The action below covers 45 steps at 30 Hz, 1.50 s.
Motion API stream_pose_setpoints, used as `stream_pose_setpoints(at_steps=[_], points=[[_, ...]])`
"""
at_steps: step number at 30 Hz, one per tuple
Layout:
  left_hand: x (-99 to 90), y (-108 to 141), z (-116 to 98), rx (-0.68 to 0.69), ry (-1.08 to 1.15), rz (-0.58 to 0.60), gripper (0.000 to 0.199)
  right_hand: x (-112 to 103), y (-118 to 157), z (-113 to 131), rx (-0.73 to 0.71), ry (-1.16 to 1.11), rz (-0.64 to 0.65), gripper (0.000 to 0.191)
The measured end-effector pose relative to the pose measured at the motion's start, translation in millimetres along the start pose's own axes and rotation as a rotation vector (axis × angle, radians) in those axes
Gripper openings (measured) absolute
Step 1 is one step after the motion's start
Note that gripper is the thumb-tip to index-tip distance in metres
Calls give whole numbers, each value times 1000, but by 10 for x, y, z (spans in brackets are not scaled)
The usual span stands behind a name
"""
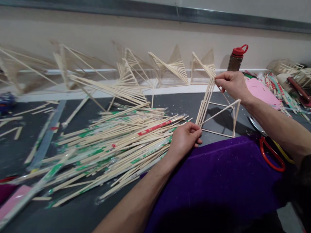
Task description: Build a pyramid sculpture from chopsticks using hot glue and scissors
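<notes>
A small frame of wooden sticks stands on the dark table, with several sticks side by side sloping up along its left side. My right hand pinches the top end of these sloping sticks between thumb and fingers. At their lower end, my left hand has its fingers closed on the bottom left corner of the frame. Just left of my left hand lies a big pile of loose and plastic-wrapped chopsticks. Purple cloth spreads in front of the frame, under my wrists.
Several finished-looking twisted stick models line the wall. A red-capped bottle stands behind my right hand. Scissors with red handles lie near my right forearm. Pink paper and wrappers are at right; a clear ruler lies at left.
</notes>
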State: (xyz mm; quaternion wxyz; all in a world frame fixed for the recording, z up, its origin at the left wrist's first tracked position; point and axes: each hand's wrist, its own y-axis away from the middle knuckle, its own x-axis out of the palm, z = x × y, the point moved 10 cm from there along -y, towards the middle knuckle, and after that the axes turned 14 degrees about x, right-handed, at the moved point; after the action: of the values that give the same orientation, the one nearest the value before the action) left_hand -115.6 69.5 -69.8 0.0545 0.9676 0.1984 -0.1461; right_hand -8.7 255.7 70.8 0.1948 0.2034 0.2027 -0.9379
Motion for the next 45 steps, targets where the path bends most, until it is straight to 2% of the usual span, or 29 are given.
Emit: stream_pose_setpoints(at_steps=[5,14,26,32,45], points=[[-3,-2,12,15,-28,9,7,1,-8,-15,6,-11,4,10],[-39,-9,-78,184,-187,6,13,-7,11,6,2,-17,4,10],[-106,-35,-152,242,-386,-26,21,-6,7,-8,8,-37,3,11],[-106,-62,-185,328,-392,-68,15,-9,5,-22,14,-34,-3,11],[-101,-79,-233,379,-479,-103,11,12,-22,-43,6,-14,-1,10]])
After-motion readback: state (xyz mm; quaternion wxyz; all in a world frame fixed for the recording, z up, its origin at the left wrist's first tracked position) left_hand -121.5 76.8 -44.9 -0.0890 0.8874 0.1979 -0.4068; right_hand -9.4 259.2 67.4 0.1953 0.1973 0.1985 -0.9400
